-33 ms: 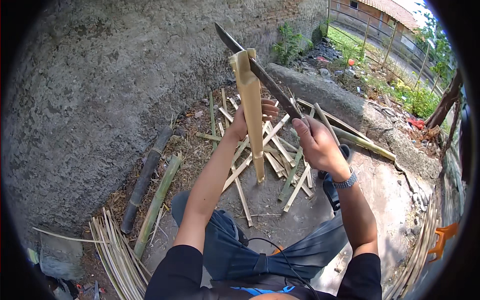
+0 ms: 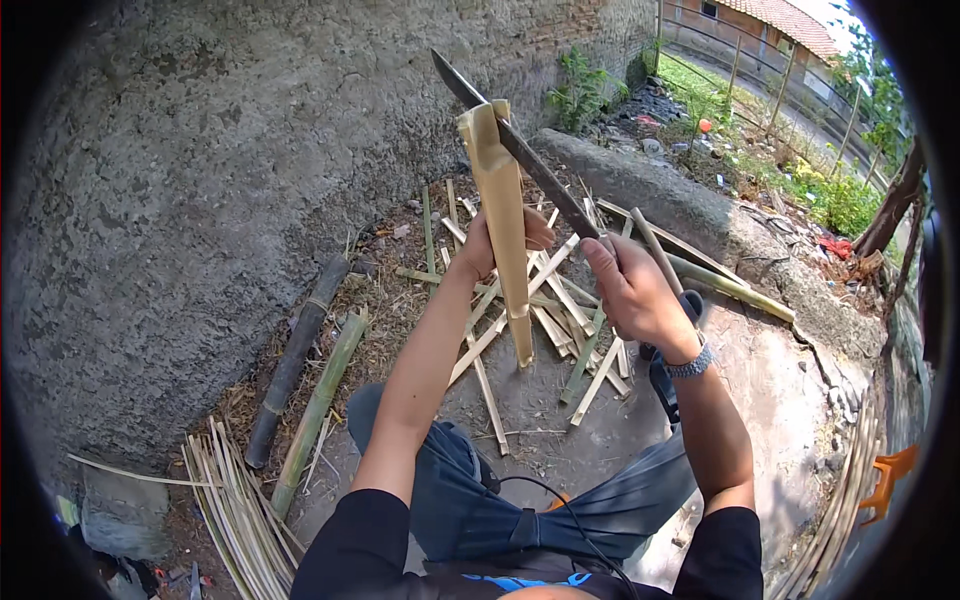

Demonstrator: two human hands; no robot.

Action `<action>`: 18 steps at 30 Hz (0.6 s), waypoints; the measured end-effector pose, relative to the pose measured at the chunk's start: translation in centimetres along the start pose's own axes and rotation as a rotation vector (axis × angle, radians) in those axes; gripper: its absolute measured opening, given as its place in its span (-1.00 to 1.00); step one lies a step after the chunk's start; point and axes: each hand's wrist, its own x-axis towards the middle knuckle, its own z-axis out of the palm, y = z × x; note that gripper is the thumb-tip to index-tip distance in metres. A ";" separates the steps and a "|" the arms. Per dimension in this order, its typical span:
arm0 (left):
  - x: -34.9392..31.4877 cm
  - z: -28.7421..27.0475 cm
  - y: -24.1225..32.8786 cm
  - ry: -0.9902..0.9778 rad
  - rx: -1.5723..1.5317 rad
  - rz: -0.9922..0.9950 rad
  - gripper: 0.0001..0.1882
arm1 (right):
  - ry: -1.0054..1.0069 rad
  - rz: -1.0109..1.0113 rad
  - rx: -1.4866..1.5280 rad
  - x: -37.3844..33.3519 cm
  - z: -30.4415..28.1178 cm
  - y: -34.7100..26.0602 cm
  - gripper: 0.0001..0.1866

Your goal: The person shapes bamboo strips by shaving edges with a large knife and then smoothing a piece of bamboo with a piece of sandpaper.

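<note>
A split length of bamboo (image 2: 505, 215) stands upright in front of me, its pale inner face toward me and its lower end near the ground. My left hand (image 2: 480, 248) wraps around it from behind at mid-height, the fingers partly hidden and showing on its right side. The dark blade of a machete (image 2: 550, 183) sits in the top end of the bamboo, its tip sticking out beyond on the upper left. On the right, my right hand (image 2: 640, 295) is closed around the machete's handle, which the fingers mostly cover.
Pale bamboo strips (image 2: 490, 405) lie scattered on the ground beyond my knees. Two bamboo poles, one dark (image 2: 290, 365) and one green (image 2: 322, 400), lie at left beside a bundle of thin strips (image 2: 235, 500). A rough wall (image 2: 200, 200) rises behind. An orange object (image 2: 885, 480) is far right.
The left hand's fingers, spread apart beside the bamboo before, are drawn closer together. The bamboo and machete hold almost the same position.
</note>
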 end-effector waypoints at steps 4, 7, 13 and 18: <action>0.7 0.2 -1.6 0.114 -0.361 0.117 -0.44 | -0.141 0.222 0.243 1.1 -0.7 -0.2 -0.50; 0.5 0.1 -1.2 0.295 -0.267 0.107 -0.49 | -0.075 0.128 0.310 1.3 1.8 0.4 -0.49; -0.2 1.2 -0.8 0.513 -0.136 0.129 -0.40 | 0.071 0.068 0.227 1.7 6.5 0.7 -0.44; -0.6 0.5 -1.9 0.520 -0.181 0.176 -0.41 | 0.075 0.034 0.236 1.8 8.0 0.4 -0.44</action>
